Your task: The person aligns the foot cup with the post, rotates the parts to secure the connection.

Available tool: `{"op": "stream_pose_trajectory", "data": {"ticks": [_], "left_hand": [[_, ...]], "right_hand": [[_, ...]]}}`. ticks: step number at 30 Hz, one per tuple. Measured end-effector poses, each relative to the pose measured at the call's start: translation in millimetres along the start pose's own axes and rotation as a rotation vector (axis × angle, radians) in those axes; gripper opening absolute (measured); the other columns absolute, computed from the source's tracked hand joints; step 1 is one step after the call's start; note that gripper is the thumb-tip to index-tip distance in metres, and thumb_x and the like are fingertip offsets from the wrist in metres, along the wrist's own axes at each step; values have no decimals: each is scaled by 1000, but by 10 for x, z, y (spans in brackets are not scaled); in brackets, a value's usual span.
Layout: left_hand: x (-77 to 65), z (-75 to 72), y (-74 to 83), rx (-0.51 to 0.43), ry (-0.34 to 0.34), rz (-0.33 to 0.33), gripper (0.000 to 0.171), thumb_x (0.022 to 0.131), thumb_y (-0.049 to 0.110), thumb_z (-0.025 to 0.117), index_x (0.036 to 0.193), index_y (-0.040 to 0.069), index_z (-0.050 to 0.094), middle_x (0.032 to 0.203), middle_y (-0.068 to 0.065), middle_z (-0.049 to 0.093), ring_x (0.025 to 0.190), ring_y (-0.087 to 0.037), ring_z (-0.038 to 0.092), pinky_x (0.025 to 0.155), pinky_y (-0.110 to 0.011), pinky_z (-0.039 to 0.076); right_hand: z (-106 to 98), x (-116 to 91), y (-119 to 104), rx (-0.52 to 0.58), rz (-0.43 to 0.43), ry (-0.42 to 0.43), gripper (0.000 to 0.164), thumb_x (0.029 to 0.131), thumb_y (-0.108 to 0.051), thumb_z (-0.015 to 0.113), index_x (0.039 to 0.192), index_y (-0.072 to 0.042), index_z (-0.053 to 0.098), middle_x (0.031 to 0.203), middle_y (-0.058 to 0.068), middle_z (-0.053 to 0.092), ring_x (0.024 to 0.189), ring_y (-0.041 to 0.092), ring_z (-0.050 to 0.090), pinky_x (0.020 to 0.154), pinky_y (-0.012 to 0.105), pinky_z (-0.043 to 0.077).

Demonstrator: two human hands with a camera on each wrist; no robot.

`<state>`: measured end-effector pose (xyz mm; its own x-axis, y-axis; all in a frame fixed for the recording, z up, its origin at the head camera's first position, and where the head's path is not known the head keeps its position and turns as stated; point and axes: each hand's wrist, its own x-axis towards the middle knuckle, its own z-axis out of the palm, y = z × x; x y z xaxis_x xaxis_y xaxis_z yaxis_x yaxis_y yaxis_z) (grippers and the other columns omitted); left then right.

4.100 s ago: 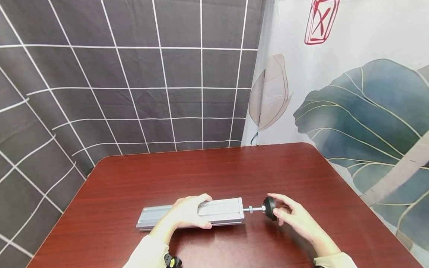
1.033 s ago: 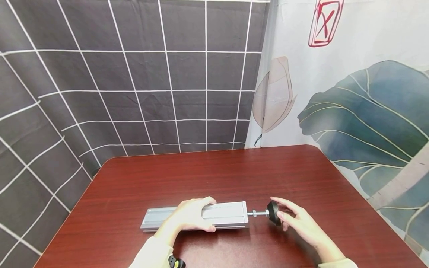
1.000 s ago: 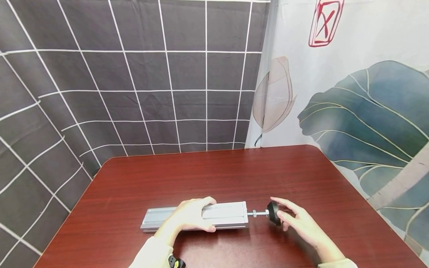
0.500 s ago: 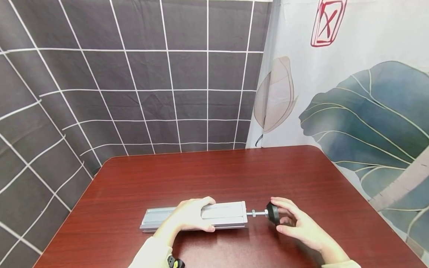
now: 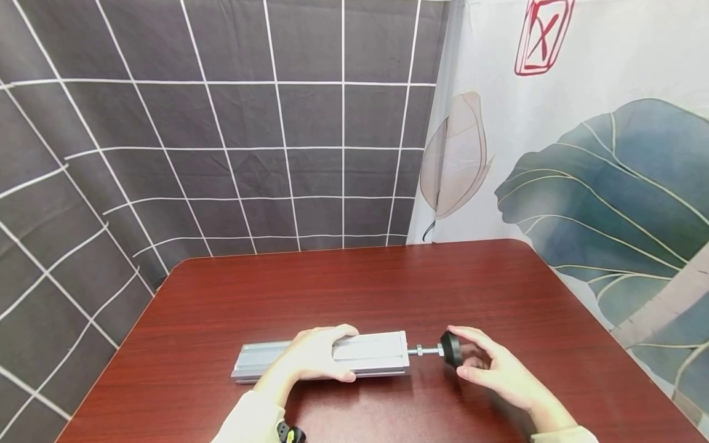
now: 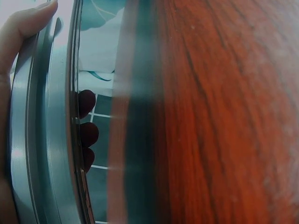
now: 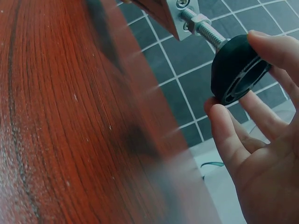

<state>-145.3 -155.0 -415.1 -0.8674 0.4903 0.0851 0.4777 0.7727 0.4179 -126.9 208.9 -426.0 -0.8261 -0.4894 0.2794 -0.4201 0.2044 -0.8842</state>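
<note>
I see a smooth, satin metal profile (image 5: 373, 352) near, its bolt (image 7: 211, 35) shiny metal, the foot (image 7: 229, 63) at right matt rubber or plastic. The wood-grained tabletop (image 5: 332, 292) looks glossy, the far curtain (image 5: 310, 117) matt cloth.

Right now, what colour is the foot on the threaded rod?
The foot is black, clearest in the right wrist view.

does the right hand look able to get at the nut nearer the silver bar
Probably yes: that nut sits exposed on the threaded rod, nothing covering it. The black foot lies in between, though, so the right hand would likely have to release it and reach past.
</note>
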Motion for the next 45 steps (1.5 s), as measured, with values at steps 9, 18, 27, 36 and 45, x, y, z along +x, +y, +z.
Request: {"op": "stream_pose_trajectory", "data": {"ticks": [9,18,27,36,45], "left_hand": [[-5,1,-7,2,-3,-5,71,57,61,74,119,32,57,107,13,64,94,-8,60,79,-38,44],[-19,-12,11,1,1,2,70,57,59,74,119,31,57,107,13,64,93,-8,60,78,-39,44],[-19,0,-21,8,2,-2,71,57,60,74,119,32,57,109,12,64,96,-8,60,80,-40,44],[-25,8,-11,-5,3,5,71,57,60,74,119,31,57,108,13,64,94,-8,60,80,-39,44],[-30,3,9,-4,3,6,69,56,60,74,117,33,57,106,14,64,93,-7,60,78,-37,45]], "right_hand": [[35,37,-8,62,66,38,47,89,0,56,134,-10,48,107,5,59,58,21,59,53,32,49],[63,64,-70,40,203,41,33,98,-11,45,130,-19,49,76,8,65,50,22,57,49,32,48],[9,-21,1,66,-111,-38,69,80,13,61,141,0,32,142,-4,36,114,9,51,87,25,45],[31,-18,22,-19,-189,-42,57,78,12,64,132,-3,49,140,2,38,102,8,54,74,25,47],[68,-1,-13,-15,33,38,48,88,0,58,134,-11,49,114,-4,54,77,15,62,64,28,50]]}}
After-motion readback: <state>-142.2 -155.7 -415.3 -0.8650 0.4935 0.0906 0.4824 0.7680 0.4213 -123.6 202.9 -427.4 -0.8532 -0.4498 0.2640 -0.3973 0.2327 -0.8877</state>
